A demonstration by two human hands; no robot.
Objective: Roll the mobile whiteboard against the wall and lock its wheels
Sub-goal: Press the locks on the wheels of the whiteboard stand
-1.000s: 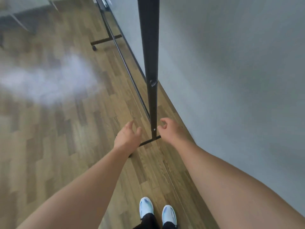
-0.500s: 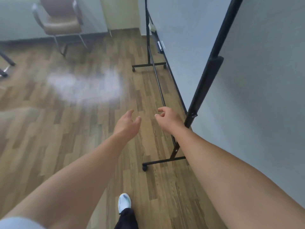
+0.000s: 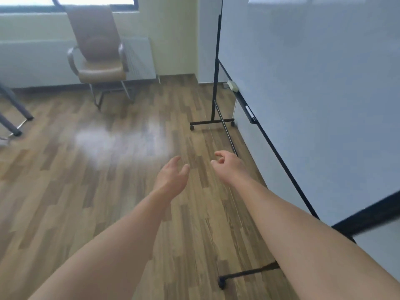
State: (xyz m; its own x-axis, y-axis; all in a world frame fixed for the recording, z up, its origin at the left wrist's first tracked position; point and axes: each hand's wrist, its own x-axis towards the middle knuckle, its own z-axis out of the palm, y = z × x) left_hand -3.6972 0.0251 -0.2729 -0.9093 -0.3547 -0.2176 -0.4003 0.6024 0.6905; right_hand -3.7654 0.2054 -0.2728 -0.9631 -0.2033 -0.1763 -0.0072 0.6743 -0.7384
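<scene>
The mobile whiteboard [image 3: 313, 83] stands on a black frame along the right wall, its white face turned toward me. Its near foot ends in a caster [image 3: 221, 283] at the bottom right, and the far foot carries a caster [image 3: 192, 127] further back. My left hand [image 3: 173, 176] hovers over the floor, fingers apart and empty. My right hand [image 3: 228, 164] is beside it, fingers loosely curled, holding nothing. Both hands are apart from the whiteboard frame.
A brown armchair [image 3: 97, 59] stands at the back under the window. Dark table legs [image 3: 13, 113] reach the floor at the left. A marker [image 3: 249, 111] and an eraser [image 3: 232, 85] lie on the board's tray. Wood floor [image 3: 86, 191] stretches ahead.
My view has lifted from the near foot of the frame toward the room. Both hands have come up and away from the near post and caster, still empty.
</scene>
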